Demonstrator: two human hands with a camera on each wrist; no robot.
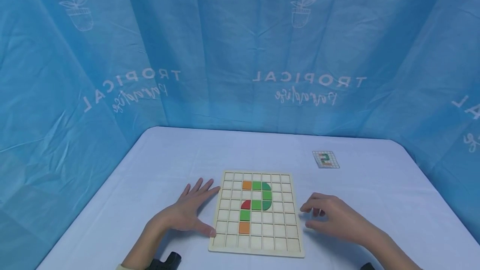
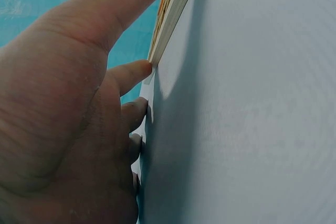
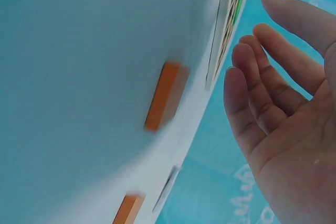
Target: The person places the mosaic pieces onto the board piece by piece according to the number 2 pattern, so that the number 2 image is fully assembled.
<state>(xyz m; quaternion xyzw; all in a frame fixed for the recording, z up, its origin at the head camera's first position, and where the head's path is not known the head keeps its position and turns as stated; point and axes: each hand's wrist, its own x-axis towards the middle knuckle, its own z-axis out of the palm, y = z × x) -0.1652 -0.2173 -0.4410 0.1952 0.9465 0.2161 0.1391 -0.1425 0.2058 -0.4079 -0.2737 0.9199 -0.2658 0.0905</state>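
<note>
A pale wooden grid board (image 1: 298, 241) lies on the table, holding orange, green and red tiles in a bent line. One orange tile (image 1: 244, 228) ends that line low on the board; a red quarter-round tile (image 1: 246, 204) sits at its left bend. My left hand (image 1: 187, 209) is spread along the board's left side, thumb and index fingertip at the edge. Beyond the right edge hovers my right hand (image 1: 333, 216), fingers loosely bent, nothing in them. The right wrist view shows an orange block (image 3: 164, 97) and another orange block (image 3: 127, 211) on the tabletop, both hidden in the head view.
A small card (image 1: 326, 159) printed with a gridded, coloured 2-like figure lies behind the board to the right. The white-covered table (image 1: 180, 149) ends at a blue curtain (image 1: 232, 53) with plant drawings and lettering. Dark straps or devices (image 1: 166, 261) show at the wrists.
</note>
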